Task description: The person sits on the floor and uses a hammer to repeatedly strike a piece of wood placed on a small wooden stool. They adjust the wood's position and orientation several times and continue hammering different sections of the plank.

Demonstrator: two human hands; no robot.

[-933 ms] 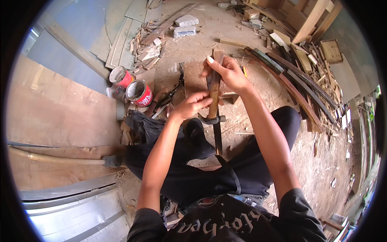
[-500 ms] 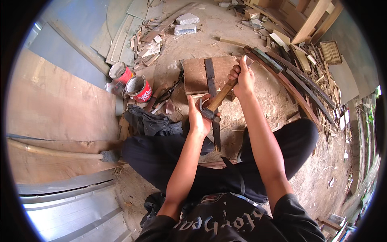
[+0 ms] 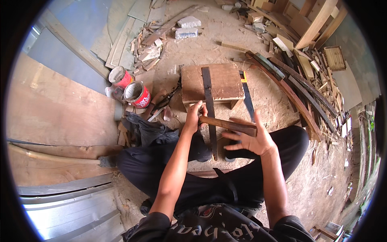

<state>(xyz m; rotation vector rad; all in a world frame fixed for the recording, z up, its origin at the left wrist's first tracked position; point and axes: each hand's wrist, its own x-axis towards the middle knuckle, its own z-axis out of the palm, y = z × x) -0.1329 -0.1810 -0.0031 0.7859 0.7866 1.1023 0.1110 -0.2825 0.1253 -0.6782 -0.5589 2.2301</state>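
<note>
My left hand [image 3: 194, 117] is closed around the head end of a hammer, whose head is mostly hidden in the fingers. The hammer's wooden handle [image 3: 227, 124] points to the right in front of me. Just by the handle's end, my right hand [image 3: 256, 139] is open with its fingers spread, holding nothing. Beneath the hammer, a dark narrow wooden strip [image 3: 207, 86] lies across a low wooden stool [image 3: 225, 80] and reaches toward my lap. A handsaw [image 3: 248, 99] with a yellow-and-black handle rests at the stool's right side.
Two red paint cans [image 3: 137, 94] stand to the left, near a black plastic bag [image 3: 147, 129]. Long timber pieces [image 3: 288, 88] and scrap wood lie to the right. Two pale blocks [image 3: 186, 32] sit at the back. A long-handled tool [image 3: 56, 155] lies at the far left.
My right hand has let go of the hammer handle and come down, opening. The hammer has swung so its handle points right, with my left hand now gripping the head end.
</note>
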